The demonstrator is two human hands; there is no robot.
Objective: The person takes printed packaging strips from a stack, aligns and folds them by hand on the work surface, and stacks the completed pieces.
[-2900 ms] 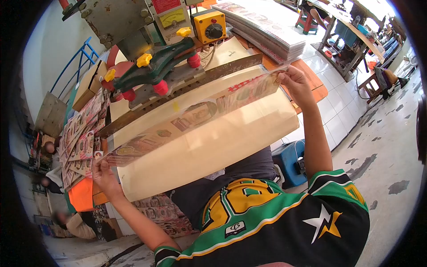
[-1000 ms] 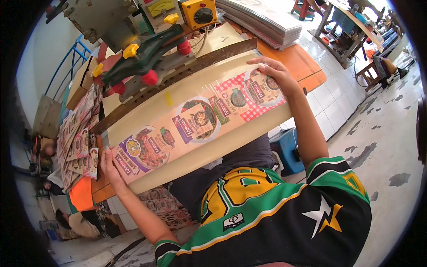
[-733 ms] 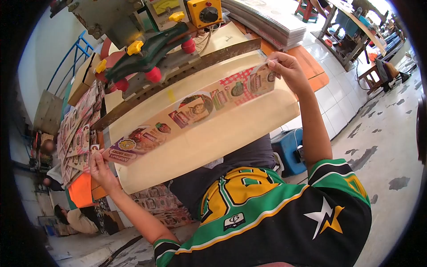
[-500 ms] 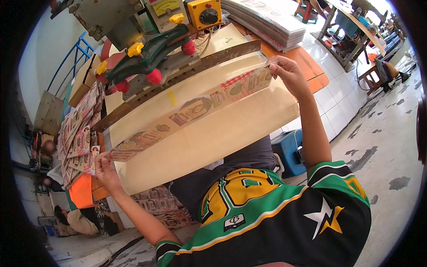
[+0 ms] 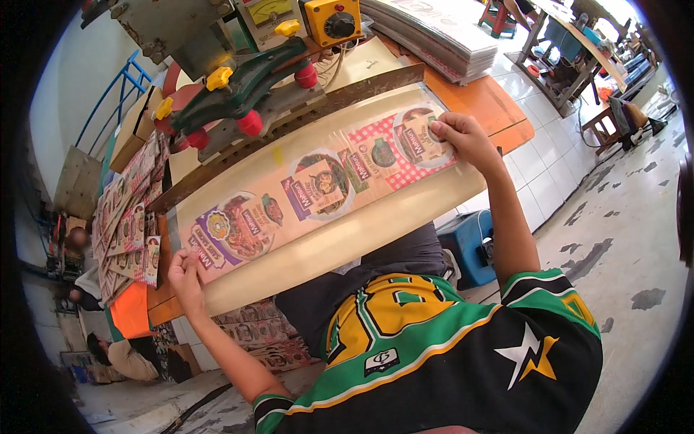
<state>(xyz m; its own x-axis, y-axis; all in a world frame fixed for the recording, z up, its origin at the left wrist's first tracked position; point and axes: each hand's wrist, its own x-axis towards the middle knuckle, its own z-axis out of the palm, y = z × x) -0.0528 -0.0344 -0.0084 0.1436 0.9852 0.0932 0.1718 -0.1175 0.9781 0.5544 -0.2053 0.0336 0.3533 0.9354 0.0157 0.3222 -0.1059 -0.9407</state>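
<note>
A long printed plastic sheet (image 5: 318,188) with food pictures lies nearly flat over a cream-coloured curved board (image 5: 347,242). My left hand (image 5: 188,281) pinches the sheet's lower left corner. At the other end, my right hand (image 5: 466,141) grips the right edge, thumb on top. Just beyond the sheet runs a rusty metal bar (image 5: 289,137). Above that bar stands a machine with a dark green arm (image 5: 242,90), yellow knobs and red feet.
Many printed pieces (image 5: 126,224) are piled at the left, above an orange sheet (image 5: 131,312). A thick stack of sheets (image 5: 441,36) sits at the back on the orange table (image 5: 499,108). A blue container (image 5: 470,249) stands at the right. Another person (image 5: 134,359) is at the lower left.
The sheet was tilted and lifted between both hands half a second ago; now it lies flatter with its print facing up. Both hands have moved lower, toward my body.
</note>
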